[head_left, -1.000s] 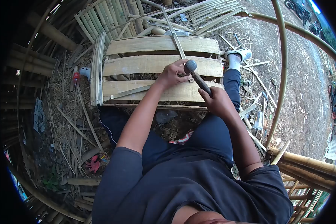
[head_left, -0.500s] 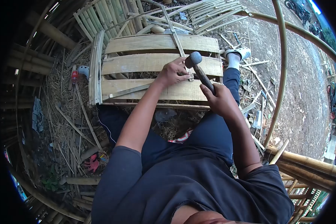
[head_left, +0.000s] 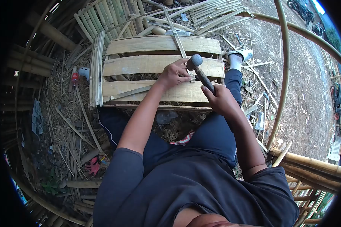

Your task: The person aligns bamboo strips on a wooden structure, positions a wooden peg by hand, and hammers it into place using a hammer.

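Dirt ground [head_left: 307, 94], littered with straw and bamboo offcuts, surrounds a low crate-like frame of wide pale wooden slats [head_left: 127, 67]. Dark bamboo wall [head_left: 30, 62] on the left, curved bamboo pole [head_left: 284, 56] on the right, motorcycle [head_left: 301, 9] out past it at upper right.

Hands are apart, both over the right half of the frame. Left hand [head_left: 174, 74] has fingers and thumb at the near end of a long thin bamboo strip [head_left: 175, 36], which lies across the slats and runs out past the far edge. Hammer head partly covers the fingertips, so can't tell if they're pinching. Can't make out any nail either.

Right hand [head_left: 222, 99] is clamped on the dark handle of a hammer with a rounded grey head [head_left: 195, 61]. Head is tilted up, right beside the left fingertips; contact with the strip unclear.

Shorter flat bamboo strip [head_left: 129, 93] lies on the near slat, one end under the left forearm. Upright bundle of pale bamboo strips [head_left: 97, 72] sits against the frame's left end. Pink-red glove [head_left: 93, 165] on the ground, lower left.
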The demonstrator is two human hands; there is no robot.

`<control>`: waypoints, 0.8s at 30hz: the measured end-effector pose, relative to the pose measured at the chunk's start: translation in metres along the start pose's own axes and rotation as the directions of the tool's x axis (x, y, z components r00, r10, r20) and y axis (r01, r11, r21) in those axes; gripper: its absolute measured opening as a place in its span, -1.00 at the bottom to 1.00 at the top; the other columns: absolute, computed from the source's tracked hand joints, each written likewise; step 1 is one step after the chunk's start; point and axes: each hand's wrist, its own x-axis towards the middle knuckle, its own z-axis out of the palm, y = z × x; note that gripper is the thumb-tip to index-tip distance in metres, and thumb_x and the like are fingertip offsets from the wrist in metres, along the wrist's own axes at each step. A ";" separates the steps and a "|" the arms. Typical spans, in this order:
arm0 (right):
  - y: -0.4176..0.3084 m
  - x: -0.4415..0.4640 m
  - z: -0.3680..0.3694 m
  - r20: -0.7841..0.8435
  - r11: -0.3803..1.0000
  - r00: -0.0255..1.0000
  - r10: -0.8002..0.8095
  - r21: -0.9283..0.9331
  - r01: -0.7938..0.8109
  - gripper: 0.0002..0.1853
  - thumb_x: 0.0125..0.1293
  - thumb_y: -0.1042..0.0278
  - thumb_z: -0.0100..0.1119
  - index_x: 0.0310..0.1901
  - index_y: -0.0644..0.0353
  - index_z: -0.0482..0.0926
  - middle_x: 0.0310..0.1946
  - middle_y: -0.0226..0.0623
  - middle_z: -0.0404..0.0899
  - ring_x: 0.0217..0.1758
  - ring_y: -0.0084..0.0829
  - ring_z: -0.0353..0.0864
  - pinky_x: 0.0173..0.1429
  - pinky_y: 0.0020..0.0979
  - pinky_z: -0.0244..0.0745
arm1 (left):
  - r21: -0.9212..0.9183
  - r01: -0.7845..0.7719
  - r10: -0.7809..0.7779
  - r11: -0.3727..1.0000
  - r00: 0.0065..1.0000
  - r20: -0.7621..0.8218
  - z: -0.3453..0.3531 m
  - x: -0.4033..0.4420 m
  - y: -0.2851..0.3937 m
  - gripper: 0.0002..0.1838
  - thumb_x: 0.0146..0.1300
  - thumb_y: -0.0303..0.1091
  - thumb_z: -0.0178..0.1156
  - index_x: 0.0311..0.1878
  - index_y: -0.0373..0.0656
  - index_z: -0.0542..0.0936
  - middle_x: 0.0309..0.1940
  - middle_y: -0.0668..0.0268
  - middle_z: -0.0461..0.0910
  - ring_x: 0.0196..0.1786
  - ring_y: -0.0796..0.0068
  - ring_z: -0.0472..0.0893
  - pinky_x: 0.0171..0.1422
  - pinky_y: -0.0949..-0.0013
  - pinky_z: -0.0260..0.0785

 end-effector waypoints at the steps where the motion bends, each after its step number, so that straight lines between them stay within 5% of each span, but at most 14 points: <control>1: 0.006 0.007 0.006 0.069 0.990 0.992 0.101 -0.102 -0.094 -0.32 0.54 -0.22 0.19 -0.29 0.45 0.67 -0.48 0.21 0.66 -0.31 0.13 0.76 -0.14 -0.01 0.59 | -0.017 -0.006 0.006 1.000 1.000 -0.007 -0.001 0.001 0.005 -0.78 0.11 -0.39 0.62 -0.17 -0.16 0.87 0.41 0.15 0.57 0.33 0.14 0.69 0.40 0.22 0.60; 3: 0.011 0.011 0.013 0.142 0.991 0.981 0.131 -0.023 -0.129 -0.30 0.53 -0.24 0.18 -0.30 0.46 0.68 -0.48 0.19 0.67 -0.32 0.10 0.77 -0.14 -0.01 0.59 | -0.055 0.009 -0.010 0.998 1.000 -0.007 0.000 -0.003 0.010 -0.79 0.11 -0.40 0.61 -0.17 -0.16 0.87 0.42 0.16 0.56 0.35 0.13 0.69 0.42 0.21 0.59; 7: -0.002 -0.006 -0.004 0.029 0.999 0.998 0.054 0.002 -0.054 -0.32 0.54 -0.20 0.19 -0.33 0.46 0.66 -0.52 0.13 0.65 -0.40 0.03 0.74 -0.19 -0.03 0.57 | -0.037 0.110 -0.108 0.993 0.993 0.051 -0.004 -0.002 0.013 -0.80 0.12 -0.43 0.60 -0.16 -0.16 0.87 0.43 0.16 0.55 0.37 0.10 0.67 0.48 0.20 0.56; 9: -0.021 -0.017 -0.021 -0.005 0.997 1.000 0.020 0.081 -0.019 -0.36 0.57 -0.15 0.19 -0.34 0.46 0.65 -0.55 0.12 0.62 -0.43 0.05 0.71 -0.23 -0.03 0.53 | -0.009 0.040 -0.040 0.999 0.999 0.020 -0.002 -0.001 0.008 -0.80 0.12 -0.42 0.61 -0.17 -0.14 0.87 0.40 0.18 0.57 0.37 0.12 0.67 0.45 0.22 0.58; 15: 0.006 0.007 0.009 0.053 0.983 0.998 0.043 -0.179 -0.033 -0.34 0.54 -0.21 0.18 -0.23 0.45 0.69 -0.44 0.18 0.68 -0.29 0.09 0.76 -0.11 0.04 0.57 | -0.020 0.054 -0.054 0.998 0.999 0.004 -0.003 -0.003 0.016 -0.82 0.10 -0.45 0.61 -0.19 -0.13 0.87 0.36 0.17 0.62 0.43 0.21 0.60 0.47 0.25 0.48; 17: 0.010 0.011 0.006 0.101 0.991 0.990 0.096 -0.105 -0.085 -0.32 0.52 -0.23 0.21 -0.19 0.46 0.71 -0.43 0.21 0.68 -0.27 0.10 0.78 -0.09 0.02 0.59 | -0.078 0.078 -0.078 0.994 0.997 0.000 -0.004 -0.001 0.025 -0.82 0.09 -0.45 0.62 -0.21 -0.12 0.86 0.37 0.17 0.61 0.45 0.21 0.59 0.48 0.24 0.47; 21: -0.009 -0.005 -0.006 0.010 0.999 0.999 -0.038 0.017 0.038 -0.33 0.55 -0.18 0.20 -0.27 0.50 0.69 -0.47 0.19 0.66 -0.33 0.12 0.75 -0.14 0.02 0.57 | -0.030 0.070 -0.070 0.997 0.997 0.028 -0.002 -0.002 0.010 -0.84 0.10 -0.47 0.62 -0.23 -0.18 0.86 0.32 0.15 0.65 0.38 0.25 0.63 0.44 0.28 0.47; 22: -0.013 -0.005 -0.009 0.008 1.000 1.000 -0.018 -0.001 0.018 -0.33 0.54 -0.18 0.21 -0.27 0.50 0.69 -0.47 0.20 0.66 -0.33 0.13 0.74 -0.14 0.02 0.56 | 0.025 -0.018 0.017 1.000 1.000 0.014 -0.002 -0.002 0.006 -0.74 0.11 -0.42 0.60 -0.10 -0.11 0.87 0.37 0.19 0.61 0.19 0.24 0.74 0.26 0.28 0.62; 24: -0.011 0.001 -0.008 0.023 0.996 1.000 0.002 -0.088 0.000 -0.32 0.54 -0.19 0.21 -0.27 0.50 0.69 -0.47 0.20 0.66 -0.34 0.12 0.74 -0.16 0.00 0.56 | 0.039 0.017 -0.018 0.999 1.000 0.011 -0.001 -0.002 0.003 -0.75 0.12 -0.43 0.59 -0.09 -0.11 0.88 0.38 0.20 0.61 0.21 0.24 0.74 0.30 0.27 0.62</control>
